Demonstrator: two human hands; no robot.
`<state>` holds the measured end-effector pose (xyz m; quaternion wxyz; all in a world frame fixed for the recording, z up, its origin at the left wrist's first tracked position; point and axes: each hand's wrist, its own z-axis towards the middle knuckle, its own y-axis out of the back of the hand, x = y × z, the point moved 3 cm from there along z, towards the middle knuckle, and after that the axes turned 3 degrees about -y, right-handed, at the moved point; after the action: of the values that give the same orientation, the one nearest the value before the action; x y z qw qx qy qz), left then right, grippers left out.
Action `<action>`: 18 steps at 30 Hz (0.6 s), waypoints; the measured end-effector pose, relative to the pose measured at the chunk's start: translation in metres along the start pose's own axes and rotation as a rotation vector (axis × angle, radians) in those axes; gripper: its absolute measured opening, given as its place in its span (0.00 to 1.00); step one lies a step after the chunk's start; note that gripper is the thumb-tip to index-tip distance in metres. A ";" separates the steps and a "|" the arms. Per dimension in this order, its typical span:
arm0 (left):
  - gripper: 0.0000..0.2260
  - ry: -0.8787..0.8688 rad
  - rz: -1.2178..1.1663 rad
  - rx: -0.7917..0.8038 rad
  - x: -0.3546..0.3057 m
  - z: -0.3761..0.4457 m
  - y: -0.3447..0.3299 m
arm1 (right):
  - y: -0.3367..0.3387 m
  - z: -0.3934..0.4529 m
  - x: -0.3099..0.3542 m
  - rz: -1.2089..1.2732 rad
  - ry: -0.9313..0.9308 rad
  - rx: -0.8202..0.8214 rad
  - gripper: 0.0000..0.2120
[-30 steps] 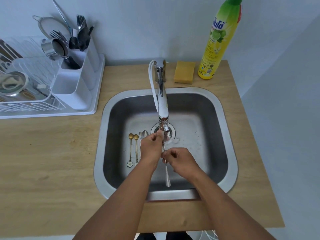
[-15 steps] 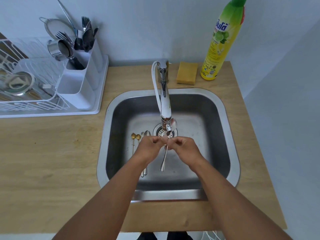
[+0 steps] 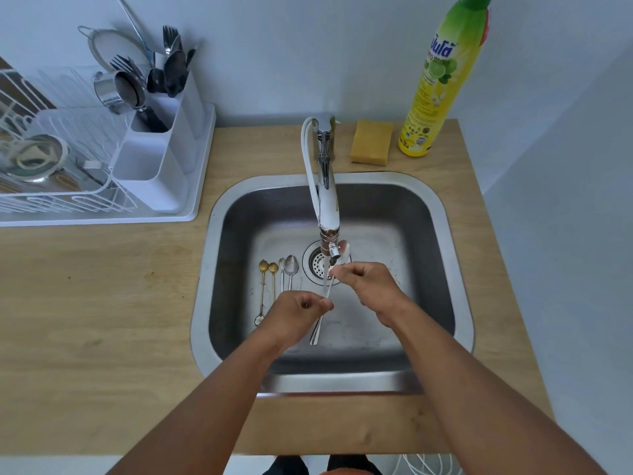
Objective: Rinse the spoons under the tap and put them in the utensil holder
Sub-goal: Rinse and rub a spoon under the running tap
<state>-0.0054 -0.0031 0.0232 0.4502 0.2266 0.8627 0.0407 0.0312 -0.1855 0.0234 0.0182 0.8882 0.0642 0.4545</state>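
Over the steel sink (image 3: 219, 214) both my hands hold one silver spoon (image 3: 329, 291) under the tap (image 3: 326, 186). My right hand (image 3: 368, 286) pinches it near the bowl, just below the spout, where water runs. My left hand (image 3: 294, 315) pinches the handle lower down; the handle's end pokes out below my fingers. Several more spoons lie on the sink floor left of the drain: two gold ones (image 3: 268, 269) and two silver ones (image 3: 287, 267). The white utensil holder (image 3: 154, 156), with forks and spoons in its back compartment, stands in the dish rack at the far left.
A white dish rack (image 3: 102, 214) with a strainer and metal cups sits on the wooden counter (image 3: 102, 303) at the left. A yellow sponge (image 3: 371, 142) and a tall yellow-green soap bottle (image 3: 438, 80) stand behind the sink at the right.
My left hand has slid down the spoon's handle, away from the spout, while my right hand stays pinching near the bowl under the water.
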 end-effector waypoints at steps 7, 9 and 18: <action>0.08 0.001 -0.147 -0.081 -0.020 0.011 -0.001 | -0.011 -0.001 -0.004 -0.006 -0.002 0.039 0.07; 0.09 -0.004 -0.150 -0.077 -0.017 0.008 -0.003 | -0.012 0.002 -0.001 0.014 -0.001 0.039 0.05; 0.09 0.089 -0.078 0.022 0.011 -0.011 0.003 | -0.014 0.004 0.012 0.036 0.010 -0.023 0.10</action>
<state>-0.0181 0.0056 0.0221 0.4103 0.1957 0.8904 0.0237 0.0403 -0.1702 0.0297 0.0200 0.8866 0.0431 0.4601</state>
